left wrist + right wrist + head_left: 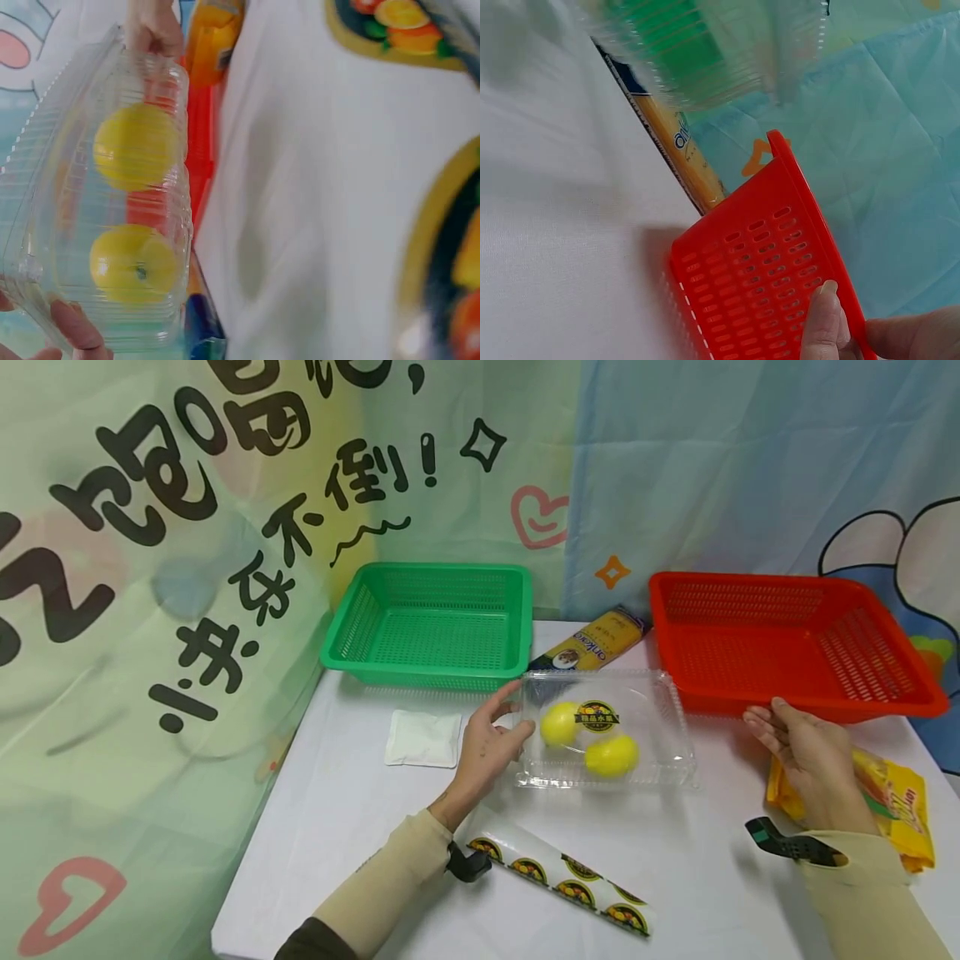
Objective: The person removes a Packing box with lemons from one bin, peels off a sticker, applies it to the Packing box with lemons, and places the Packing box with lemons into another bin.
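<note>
While your left hand point(491, 745) sits at the left short end of the clear box point(606, 731), the fingers are only loosely bent, tips touching the plastic wall, so it's touching the box rather than clamping it. In the left wrist view a fingertip shows against the box's bottom corner, nothing wrapped round it.

That box lies flat on the counter point(360, 810) between your two hands, long axis running left to right, with two lemons point(611, 755) inside under a round sticker. So it lies straight to the right of your left hand, and that hand is clearly the nearer one.

Your right hand point(802, 752) is off the box's right end and apart from it, fingers relaxed and fairly straight, resting against the front rim of the red basket point(795, 643). The right wrist view shows a fingertip on that red mesh wall.

Other bits: a green basket point(431, 622) at the back left, a pasta packet point(600, 639) just behind the box, a small white pouch point(423, 737) left of your left hand, a yellow snack bag point(896, 802) under your right wrist, and a printed sticker strip point(562, 881) near you.
</note>
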Demonstrator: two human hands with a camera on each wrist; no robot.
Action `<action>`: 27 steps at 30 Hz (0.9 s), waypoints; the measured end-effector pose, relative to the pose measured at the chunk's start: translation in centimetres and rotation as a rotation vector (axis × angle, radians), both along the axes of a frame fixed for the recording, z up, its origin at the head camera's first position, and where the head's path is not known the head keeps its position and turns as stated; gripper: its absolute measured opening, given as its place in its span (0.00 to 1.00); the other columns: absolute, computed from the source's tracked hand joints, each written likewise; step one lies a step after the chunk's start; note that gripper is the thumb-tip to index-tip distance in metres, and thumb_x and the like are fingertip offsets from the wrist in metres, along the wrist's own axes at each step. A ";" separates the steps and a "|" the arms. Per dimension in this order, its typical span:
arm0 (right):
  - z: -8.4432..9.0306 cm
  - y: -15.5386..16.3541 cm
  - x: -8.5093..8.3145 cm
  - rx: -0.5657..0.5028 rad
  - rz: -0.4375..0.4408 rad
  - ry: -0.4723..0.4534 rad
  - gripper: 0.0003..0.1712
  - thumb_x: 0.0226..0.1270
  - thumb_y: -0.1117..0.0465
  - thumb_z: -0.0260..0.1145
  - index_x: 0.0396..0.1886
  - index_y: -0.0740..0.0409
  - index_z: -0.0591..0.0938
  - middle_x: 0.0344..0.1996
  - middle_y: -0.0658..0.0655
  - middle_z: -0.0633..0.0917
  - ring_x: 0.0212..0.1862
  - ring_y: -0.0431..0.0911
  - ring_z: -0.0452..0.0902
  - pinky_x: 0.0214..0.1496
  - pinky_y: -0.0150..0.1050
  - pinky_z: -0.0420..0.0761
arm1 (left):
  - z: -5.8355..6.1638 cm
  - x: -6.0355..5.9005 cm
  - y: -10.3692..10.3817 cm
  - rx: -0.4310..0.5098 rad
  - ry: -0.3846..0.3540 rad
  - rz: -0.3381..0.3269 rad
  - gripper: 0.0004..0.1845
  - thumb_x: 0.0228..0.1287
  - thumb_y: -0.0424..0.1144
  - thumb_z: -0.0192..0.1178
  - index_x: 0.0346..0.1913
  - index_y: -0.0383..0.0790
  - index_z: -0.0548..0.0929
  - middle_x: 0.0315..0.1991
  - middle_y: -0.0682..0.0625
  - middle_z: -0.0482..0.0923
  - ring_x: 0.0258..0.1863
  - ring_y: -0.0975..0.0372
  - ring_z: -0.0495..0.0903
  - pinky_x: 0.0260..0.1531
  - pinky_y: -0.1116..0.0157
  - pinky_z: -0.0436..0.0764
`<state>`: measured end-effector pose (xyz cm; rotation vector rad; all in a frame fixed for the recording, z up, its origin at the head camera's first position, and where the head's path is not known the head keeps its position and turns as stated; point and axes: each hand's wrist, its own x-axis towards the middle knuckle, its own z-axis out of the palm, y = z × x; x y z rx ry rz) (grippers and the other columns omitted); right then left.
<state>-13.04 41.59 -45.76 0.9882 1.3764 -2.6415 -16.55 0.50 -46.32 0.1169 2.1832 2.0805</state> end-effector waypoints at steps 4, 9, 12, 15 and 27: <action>0.0 -0.1 0.0 -0.002 -0.002 0.008 0.15 0.62 0.56 0.74 0.48 0.51 0.86 0.33 0.54 0.91 0.38 0.47 0.91 0.44 0.35 0.87 | 0.8 -0.5 0.1 0.005 0.003 -0.009 0.36 0.58 0.32 0.62 0.72 0.55 0.74 0.61 0.42 0.77 0.15 0.66 0.74 0.19 0.68 0.76; 0.1 -0.1 0.0 -0.008 0.008 0.003 0.16 0.61 0.55 0.75 0.48 0.51 0.85 0.34 0.54 0.92 0.39 0.47 0.91 0.45 0.34 0.86 | 1.8 -0.9 0.4 0.006 0.029 -0.019 0.36 0.59 0.34 0.63 0.72 0.54 0.73 0.61 0.43 0.77 0.16 0.65 0.73 0.20 0.69 0.76; 0.2 0.0 0.1 -0.006 0.011 -0.006 0.17 0.60 0.55 0.75 0.49 0.50 0.85 0.34 0.53 0.92 0.39 0.46 0.91 0.45 0.34 0.86 | 2.3 -1.2 0.5 0.015 0.046 -0.023 0.36 0.60 0.34 0.63 0.73 0.52 0.72 0.60 0.42 0.78 0.16 0.65 0.72 0.20 0.69 0.76; 0.2 0.0 0.1 -0.005 0.013 -0.007 0.16 0.60 0.54 0.75 0.47 0.50 0.86 0.34 0.53 0.92 0.39 0.46 0.91 0.45 0.34 0.86 | 2.7 -1.6 0.7 0.027 0.051 -0.028 0.35 0.60 0.34 0.63 0.73 0.52 0.72 0.61 0.39 0.78 0.15 0.65 0.71 0.20 0.69 0.75; 0.2 0.1 0.0 -0.001 0.011 -0.025 0.15 0.57 0.53 0.77 0.44 0.49 0.87 0.34 0.52 0.92 0.40 0.46 0.91 0.45 0.34 0.86 | 4.0 -2.6 1.8 0.070 0.038 -0.008 0.34 0.61 0.33 0.63 0.72 0.53 0.74 0.63 0.40 0.79 0.13 0.65 0.67 0.20 0.67 0.75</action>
